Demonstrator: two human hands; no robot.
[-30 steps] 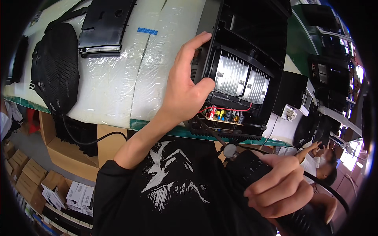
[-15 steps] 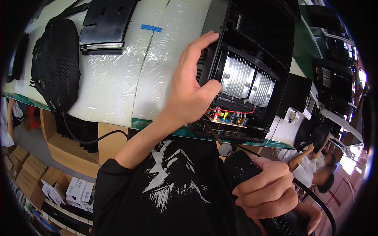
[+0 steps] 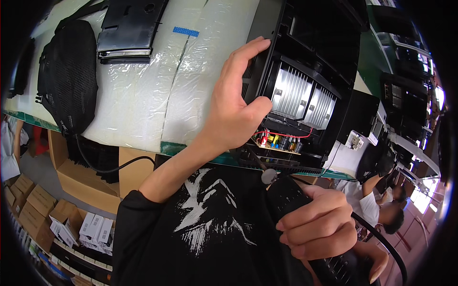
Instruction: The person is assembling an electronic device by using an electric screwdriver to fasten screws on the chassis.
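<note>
My left hand (image 3: 241, 102) grips the side wall of a black device housing (image 3: 329, 45), its thumb on the inner side and the fingers stretched along the outer edge. Inside the housing sit silver finned heat sinks (image 3: 290, 90) and, below them, a small circuit board (image 3: 281, 143) with a red wire. Wrapped round a black corded electric screwdriver (image 3: 286, 198) is my right hand (image 3: 319, 226), in front of my chest. The tool's nose carries a round silver piece, and a thin dark shaft runs from it toward the housing's near corner. Where its tip ends cannot be made out.
Clear plastic film (image 3: 129, 95) covers the white bench top. A black mesh bag (image 3: 71, 76) and a flat black panel (image 3: 129, 28) lie at the left. Open cardboard boxes (image 3: 90, 188) stand below the bench. Another person (image 3: 369, 205) is at the right.
My right hand and the screwdriver have shifted slightly up and left. My left hand keeps its grip on the housing, which appears a little farther right.
</note>
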